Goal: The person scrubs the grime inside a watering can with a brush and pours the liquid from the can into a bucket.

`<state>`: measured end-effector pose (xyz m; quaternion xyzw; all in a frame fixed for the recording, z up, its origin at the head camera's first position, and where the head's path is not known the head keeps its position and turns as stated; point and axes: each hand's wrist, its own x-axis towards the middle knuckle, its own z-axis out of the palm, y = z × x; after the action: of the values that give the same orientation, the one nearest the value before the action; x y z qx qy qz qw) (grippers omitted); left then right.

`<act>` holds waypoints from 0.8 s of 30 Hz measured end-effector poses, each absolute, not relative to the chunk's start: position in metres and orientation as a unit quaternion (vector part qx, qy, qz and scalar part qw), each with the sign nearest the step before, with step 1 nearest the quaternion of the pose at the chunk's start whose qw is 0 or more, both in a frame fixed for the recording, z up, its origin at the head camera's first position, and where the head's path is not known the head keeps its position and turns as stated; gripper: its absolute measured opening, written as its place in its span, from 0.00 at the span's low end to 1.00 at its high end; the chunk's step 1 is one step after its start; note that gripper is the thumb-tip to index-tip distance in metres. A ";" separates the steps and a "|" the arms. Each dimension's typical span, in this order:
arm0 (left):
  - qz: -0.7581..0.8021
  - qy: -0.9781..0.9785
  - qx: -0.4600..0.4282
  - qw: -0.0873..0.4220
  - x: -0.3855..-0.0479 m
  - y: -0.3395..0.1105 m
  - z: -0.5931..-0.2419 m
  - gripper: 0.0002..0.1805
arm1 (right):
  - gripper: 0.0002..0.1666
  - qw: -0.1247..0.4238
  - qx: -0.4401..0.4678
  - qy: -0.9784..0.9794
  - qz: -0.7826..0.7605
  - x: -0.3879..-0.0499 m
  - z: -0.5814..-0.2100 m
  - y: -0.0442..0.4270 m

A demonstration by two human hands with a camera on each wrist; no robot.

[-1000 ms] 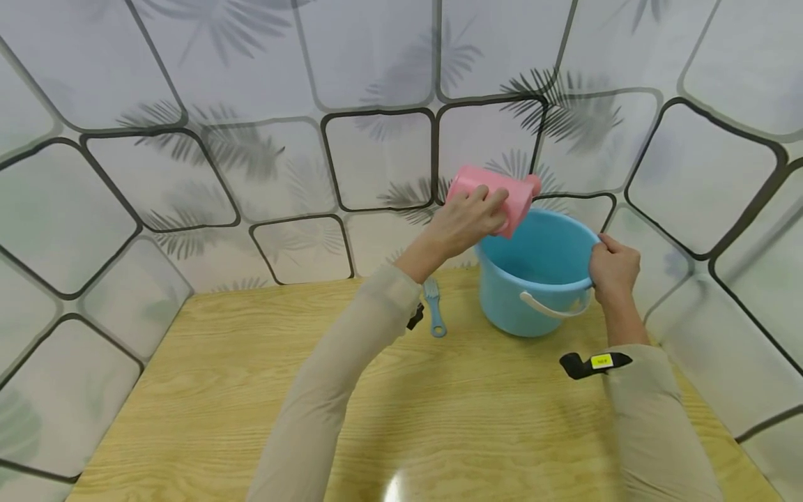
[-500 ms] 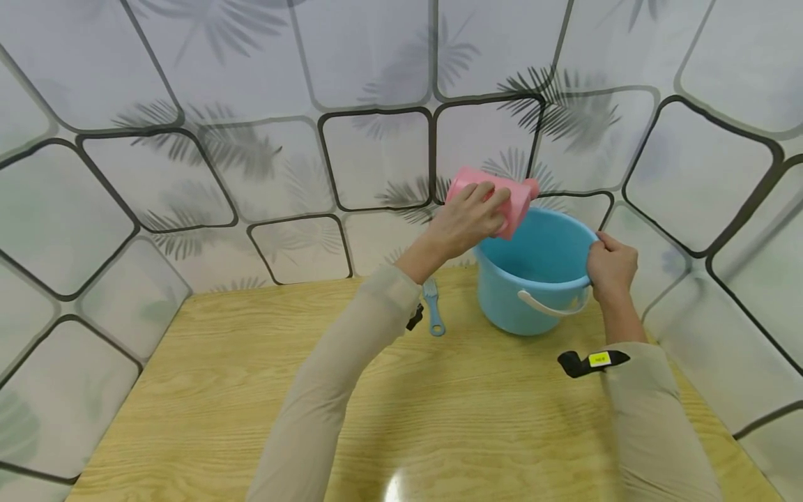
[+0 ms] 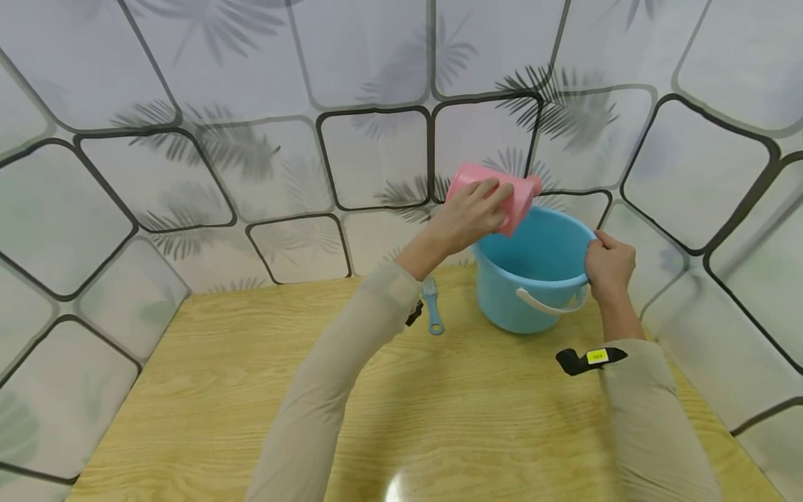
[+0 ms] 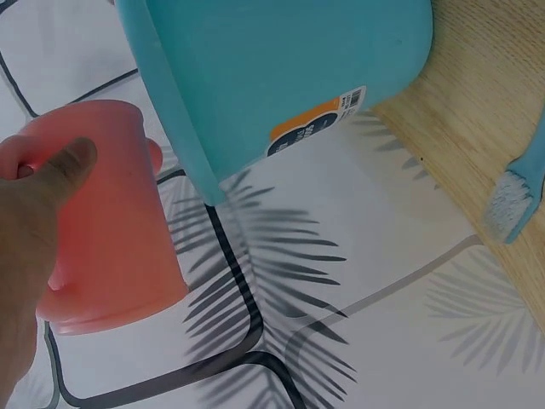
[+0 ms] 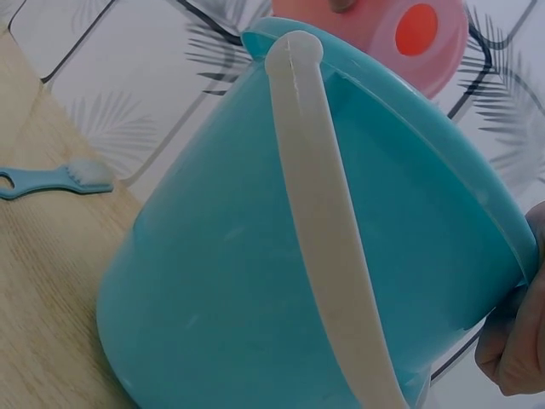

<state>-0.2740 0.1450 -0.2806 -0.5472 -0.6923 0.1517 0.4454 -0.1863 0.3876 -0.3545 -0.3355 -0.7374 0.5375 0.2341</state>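
A pink plastic jug [image 3: 477, 183] with a short spout is tilted over the left side of a light blue bucket [image 3: 517, 307]. My left hand [image 3: 467, 219] holds the jug by its handle, the thumb [image 4: 78, 158] lying against its body in the left wrist view. In the right wrist view, a round opening shows in the jug's [image 5: 451, 60] end. My right hand [image 3: 611, 265] grips the bucket's right rim, and the bucket [image 5: 213, 256] leans slightly. No liquid is visible leaving the jug. The bucket's white handle [image 3: 542, 305] hangs down at its front.
A blue brush [image 3: 433, 307] with pale bristles lies on the wooden table [image 3: 251, 390], left of the bucket. Patterned wall covering [image 3: 376, 160] rises close behind the bucket and along the right side.
Both hands keep their holds, the jug staying tilted over the bucket. The whole scene shifts only slightly to the left in the head view.
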 end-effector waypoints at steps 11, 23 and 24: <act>0.175 -0.669 -0.556 0.461 -0.270 0.150 -0.273 0.25 | 0.28 0.238 -0.327 -0.741 0.537 -0.185 -0.355 0.387; 0.186 -0.657 -0.557 0.473 -0.266 0.156 -0.269 0.28 | 0.29 0.222 -0.329 -0.740 0.543 -0.187 -0.355 0.388; 0.189 -0.656 -0.557 0.473 -0.266 0.156 -0.269 0.28 | 0.29 0.224 -0.329 -0.740 0.542 -0.187 -0.355 0.388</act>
<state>-0.2658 0.1562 -0.2686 -0.5565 -0.6564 0.1888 0.4730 -0.1866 0.3884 -0.3554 -0.3290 -0.7400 0.5424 0.2236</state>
